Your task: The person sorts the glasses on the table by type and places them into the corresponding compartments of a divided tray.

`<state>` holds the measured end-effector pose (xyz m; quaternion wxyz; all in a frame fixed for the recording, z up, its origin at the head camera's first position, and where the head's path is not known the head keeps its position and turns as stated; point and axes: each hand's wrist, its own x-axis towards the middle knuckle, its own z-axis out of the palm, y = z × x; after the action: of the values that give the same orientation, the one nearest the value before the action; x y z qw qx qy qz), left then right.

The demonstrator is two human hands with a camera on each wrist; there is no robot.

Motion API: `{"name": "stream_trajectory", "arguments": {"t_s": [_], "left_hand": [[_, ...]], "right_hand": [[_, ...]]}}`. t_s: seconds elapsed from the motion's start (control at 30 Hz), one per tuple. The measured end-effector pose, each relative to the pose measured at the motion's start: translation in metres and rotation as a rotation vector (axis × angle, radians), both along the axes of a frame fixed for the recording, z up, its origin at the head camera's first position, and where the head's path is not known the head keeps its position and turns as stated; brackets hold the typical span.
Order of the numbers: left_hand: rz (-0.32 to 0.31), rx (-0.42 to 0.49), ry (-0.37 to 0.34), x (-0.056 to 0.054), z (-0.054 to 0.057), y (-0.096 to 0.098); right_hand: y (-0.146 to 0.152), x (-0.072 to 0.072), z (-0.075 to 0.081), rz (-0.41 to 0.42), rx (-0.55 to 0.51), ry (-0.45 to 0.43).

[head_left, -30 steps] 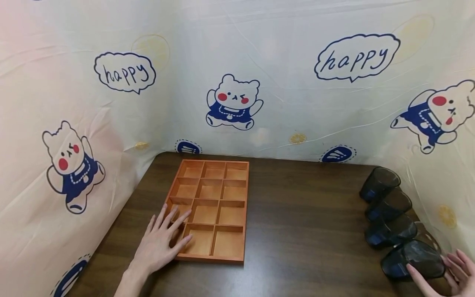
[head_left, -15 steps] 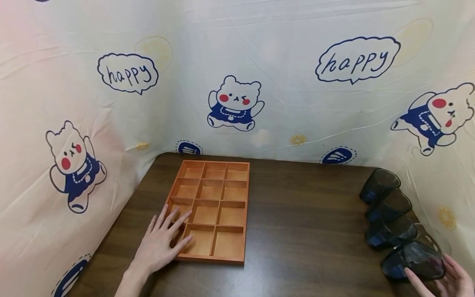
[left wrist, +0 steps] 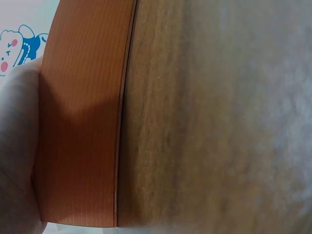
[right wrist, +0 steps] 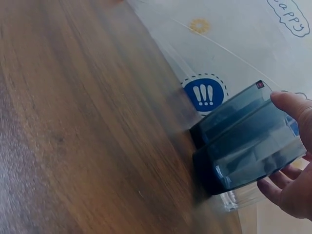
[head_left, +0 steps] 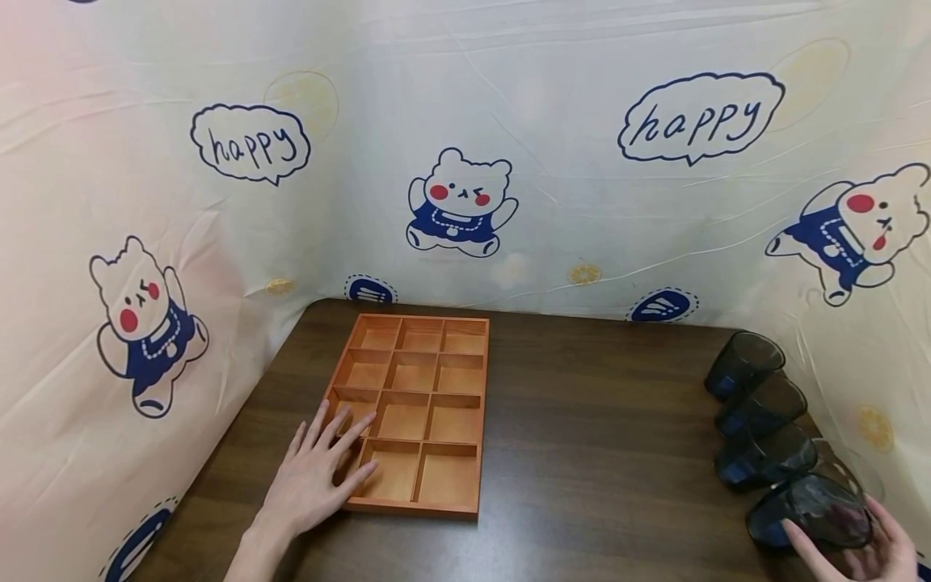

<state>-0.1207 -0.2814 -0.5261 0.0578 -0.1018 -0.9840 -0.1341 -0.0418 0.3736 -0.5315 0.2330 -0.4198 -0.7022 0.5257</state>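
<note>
A wooden tray (head_left: 478, 477) divided into several square compartments lies at the left of the table. My left hand (head_left: 309, 481) rests on its near left corner, fingers spread over the compartments. In the left wrist view, part of that hand (left wrist: 18, 146) is against the tray's side wall (left wrist: 83, 122). At the far right, my right hand (head_left: 883, 541) holds the nearest dark-tinted drinking glass (head_left: 807, 509). In the right wrist view, thumb and fingers of the right hand (right wrist: 298, 183) sit on opposite sides of this bluish glass (right wrist: 243, 151), near its rim.
Behind the held glass, several more dark glasses (head_left: 745, 364) line the right table edge. A clear glass (head_left: 836, 465) stands partly hidden beside them. A printed cloth (head_left: 567, 162) hangs around the dark wooden table (head_left: 589, 420).
My right hand has shifted slightly left and its thumb lies farther along the nearest glass. The glass and the left hand stay in place.
</note>
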Motion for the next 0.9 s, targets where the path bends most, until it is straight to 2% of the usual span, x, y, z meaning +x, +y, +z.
{"name": "stream_trajectory", "arguments": {"t_s": [0.13,0.23,0.4,0.57,0.77,0.9], "left_hand": [[0.001,0.004,0.002,0.000,-0.001,0.000],[-0.001,0.009,0.008,0.000,-0.002,0.000],[0.001,0.013,0.007,0.000,-0.003,-0.001],[0.003,0.003,0.003,0.000,-0.002,-0.001],[0.007,0.002,-0.006,0.000,-0.002,-0.001],[0.004,0.007,-0.003,-0.001,-0.002,-0.001]], "right_hand": [[-0.016,0.001,0.007,-0.017,0.086,0.013],[-0.020,0.002,0.012,-0.013,0.097,0.007],[-0.017,-0.001,0.011,-0.009,0.056,-0.024],[-0.008,-0.004,0.003,0.010,0.013,-0.114],[-0.009,-0.007,0.005,-0.001,-0.069,-0.026],[-0.010,-0.008,0.006,-0.003,-0.077,-0.057]]}}
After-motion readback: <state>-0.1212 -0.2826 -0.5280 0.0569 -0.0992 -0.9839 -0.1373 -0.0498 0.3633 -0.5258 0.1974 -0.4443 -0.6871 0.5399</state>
